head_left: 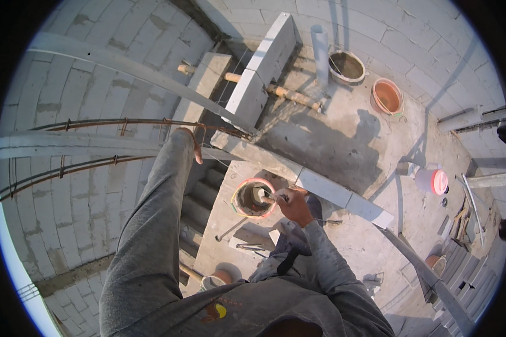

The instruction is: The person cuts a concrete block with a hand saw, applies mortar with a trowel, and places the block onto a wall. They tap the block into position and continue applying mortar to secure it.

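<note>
My right hand (pixel 296 208) is closed round the handle of a trowel (pixel 261 195). The trowel's pale blade dips into an orange-rimmed bucket (pixel 240 212) with wet grey mortar inside. My left arm stretches forward, and my left hand (pixel 196 147) rests beside the rusty rebar (pixel 152 122) and a grey upright post (pixel 95 145). Its sleeve and the angle hide most of its fingers, so their grip does not show. Just ahead of the bucket runs a low course of pale blocks (pixel 326 189).
A tall block panel (pixel 262 67) stands ahead, crossed by a wooden pole (pixel 294 96). Beyond are a white pipe (pixel 319 53), a mortar bucket (pixel 347 67) and an orange bucket (pixel 387 96). A pink-lidded container (pixel 431 181) is at right. Steps (pixel 199 196) drop away at left.
</note>
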Available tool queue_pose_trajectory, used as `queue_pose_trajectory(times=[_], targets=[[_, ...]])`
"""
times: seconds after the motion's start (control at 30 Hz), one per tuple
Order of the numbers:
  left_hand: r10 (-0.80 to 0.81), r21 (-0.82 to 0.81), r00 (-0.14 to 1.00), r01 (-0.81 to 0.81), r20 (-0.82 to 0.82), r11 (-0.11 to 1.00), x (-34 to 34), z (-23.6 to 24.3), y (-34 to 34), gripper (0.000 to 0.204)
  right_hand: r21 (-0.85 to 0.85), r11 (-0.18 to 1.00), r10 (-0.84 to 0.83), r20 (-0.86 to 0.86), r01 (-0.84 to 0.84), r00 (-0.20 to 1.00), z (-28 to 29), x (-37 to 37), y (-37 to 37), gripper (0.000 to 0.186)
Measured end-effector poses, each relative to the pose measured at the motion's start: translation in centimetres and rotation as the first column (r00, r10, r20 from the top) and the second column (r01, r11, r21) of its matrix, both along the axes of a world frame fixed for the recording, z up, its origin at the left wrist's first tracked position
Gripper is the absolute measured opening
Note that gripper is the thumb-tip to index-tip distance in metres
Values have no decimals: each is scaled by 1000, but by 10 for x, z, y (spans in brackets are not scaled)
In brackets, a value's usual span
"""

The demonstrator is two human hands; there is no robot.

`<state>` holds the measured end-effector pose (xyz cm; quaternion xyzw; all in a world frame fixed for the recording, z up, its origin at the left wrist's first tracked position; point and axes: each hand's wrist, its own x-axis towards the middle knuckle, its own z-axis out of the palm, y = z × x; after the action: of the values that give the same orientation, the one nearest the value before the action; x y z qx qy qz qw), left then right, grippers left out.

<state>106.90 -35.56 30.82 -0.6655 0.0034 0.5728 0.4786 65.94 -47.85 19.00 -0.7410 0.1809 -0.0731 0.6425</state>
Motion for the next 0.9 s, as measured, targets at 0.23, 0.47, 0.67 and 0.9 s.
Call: queue_pose_trajectory(times=[0.23,0.47,0.67,0.9], targets=[[-40,-37,997,38,-60,999,4,-6,5,109,-13,999,29,-36,-30,999,7,-1,1,22],[92,-137,986,-73,139,988,13,-22,21,112,-125,992,24,-7,-25,1000,9,-14,-16,24],[-106,-349,949,212,298,913,3,-29,35,73,-330,943,-28,-209,-43,978,1,-63,-50,29],[-667,-174,478,865,572,470,-89,6,23,89,-610,790,-230,-200,63,952,-6,-173,-106,24]])
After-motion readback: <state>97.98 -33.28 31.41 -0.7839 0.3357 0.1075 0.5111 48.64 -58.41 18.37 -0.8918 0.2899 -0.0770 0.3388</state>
